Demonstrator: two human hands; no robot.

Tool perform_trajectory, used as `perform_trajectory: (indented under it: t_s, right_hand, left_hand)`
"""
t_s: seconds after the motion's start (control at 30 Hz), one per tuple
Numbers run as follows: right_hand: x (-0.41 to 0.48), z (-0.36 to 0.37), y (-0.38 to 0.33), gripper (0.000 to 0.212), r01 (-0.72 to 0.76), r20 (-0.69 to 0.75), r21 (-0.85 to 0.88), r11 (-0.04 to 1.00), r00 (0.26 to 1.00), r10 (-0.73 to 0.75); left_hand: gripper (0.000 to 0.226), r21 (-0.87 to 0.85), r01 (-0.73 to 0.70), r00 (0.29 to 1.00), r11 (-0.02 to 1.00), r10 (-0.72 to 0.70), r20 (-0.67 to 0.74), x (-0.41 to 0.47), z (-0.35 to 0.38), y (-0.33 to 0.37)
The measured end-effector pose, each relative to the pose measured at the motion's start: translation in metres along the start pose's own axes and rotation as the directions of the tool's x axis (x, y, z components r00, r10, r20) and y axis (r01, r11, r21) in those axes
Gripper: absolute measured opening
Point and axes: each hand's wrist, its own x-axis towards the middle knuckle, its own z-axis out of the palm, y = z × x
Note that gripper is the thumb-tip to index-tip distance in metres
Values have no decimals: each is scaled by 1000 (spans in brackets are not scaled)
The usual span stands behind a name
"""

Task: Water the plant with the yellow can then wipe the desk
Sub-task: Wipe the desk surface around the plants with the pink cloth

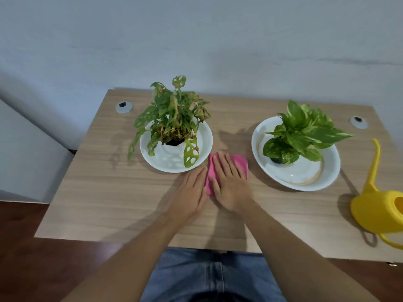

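Observation:
A pink cloth (239, 163) lies flat on the wooden desk (109, 192) between two potted plants. My right hand (231, 184) presses down on it with fingers spread flat. My left hand (192, 192) lies flat beside it, fingertips touching the cloth's left edge. The yellow watering can (379, 205) stands on the desk at the far right, spout pointing away, apart from both hands. The holey-leaved plant (172, 118) stands in a white dish (202, 136) on the left. The variegated plant (303, 134) sits in a white dish (327, 177) on the right.
Two grey cable grommets (123, 107) (358, 122) sit near the desk's back corners. A faint wet patch (118, 140) darkens the wood left of the left dish. The wall runs right behind the desk. My jeans show below the front edge.

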Motion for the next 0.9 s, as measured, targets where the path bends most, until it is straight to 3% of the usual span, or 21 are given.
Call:
perform_trajectory:
  t_s: [0.07, 0.13, 0.27, 0.67, 0.9]
  right_hand:
    - [-25, 0, 13, 70, 34, -4, -7, 999, 999, -34]
    - [-48, -1, 31, 70, 32, -12, -28, 999, 999, -32]
    - [-64, -7, 59, 72, 26, 5, -37, 999, 1000, -26]
    - [70, -16, 39, 72, -62, 28, 5, 998, 998, 62]
    - [30, -14, 38, 72, -27, -16, 37, 999, 999, 28]
  left_hand:
    - [65, 72, -8, 999, 997, 5, 39, 11, 6, 1]
    - [66, 28, 25, 996, 999, -27, 80, 15, 15, -1]
    - [69, 97, 22, 998, 995, -28, 64, 12, 28, -4]
    - [73, 137, 42, 997, 990, -49, 53, 14, 27, -1]
    - [73, 148, 29, 997, 989, -39, 69, 13, 29, -3]
